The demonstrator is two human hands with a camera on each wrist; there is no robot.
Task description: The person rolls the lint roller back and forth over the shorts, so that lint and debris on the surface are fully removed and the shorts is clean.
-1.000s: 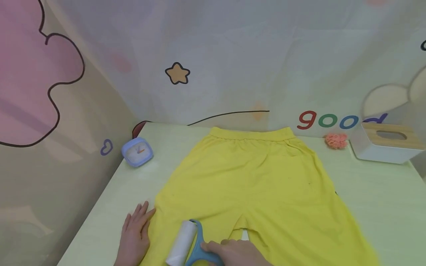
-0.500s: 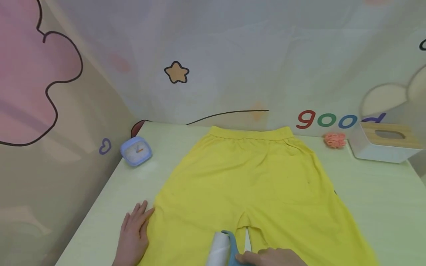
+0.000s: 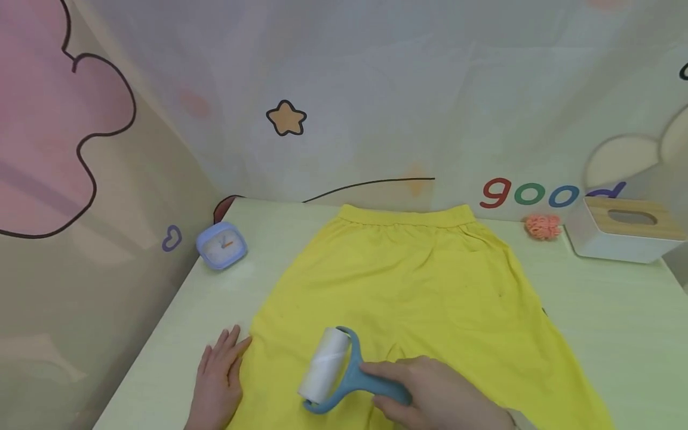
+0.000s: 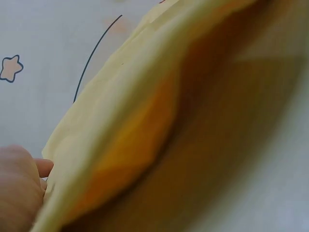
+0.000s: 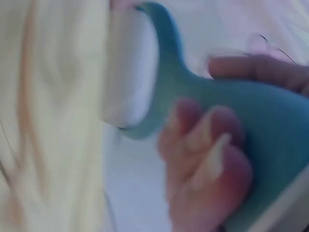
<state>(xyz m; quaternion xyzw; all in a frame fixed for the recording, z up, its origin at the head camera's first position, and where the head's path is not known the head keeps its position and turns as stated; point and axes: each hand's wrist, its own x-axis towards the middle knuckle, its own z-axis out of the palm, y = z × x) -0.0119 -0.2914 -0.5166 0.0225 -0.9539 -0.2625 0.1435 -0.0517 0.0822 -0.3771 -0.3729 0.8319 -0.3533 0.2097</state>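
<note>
Yellow shorts (image 3: 430,286) lie spread on the table, waistband toward the wall. My right hand (image 3: 430,388) grips the blue handle of a lint roller (image 3: 325,365), whose white roll is over the leg on the left. In the right wrist view, several fingers (image 5: 212,150) curl round the handle (image 5: 260,111), and the white roll (image 5: 130,67) faces the fabric. My left hand (image 3: 217,376) rests on the table with its fingers fairly straight, touching the left edge of the shorts. The left wrist view shows the cloth (image 4: 120,96) close up, partly blurred, beside that hand (image 4: 19,188).
A small blue clock (image 3: 221,246) stands at the table's back left. Along the back right are a pink coral-like bundle (image 3: 543,227) and a white tissue box (image 3: 618,242) with a wooden lid. A printed cloth wall (image 3: 365,119) rises behind the table (image 3: 618,322).
The lint roller in my right hand first went right toward the gap between the legs, then back left and farther up the shorts. My left hand has stayed at the edge.
</note>
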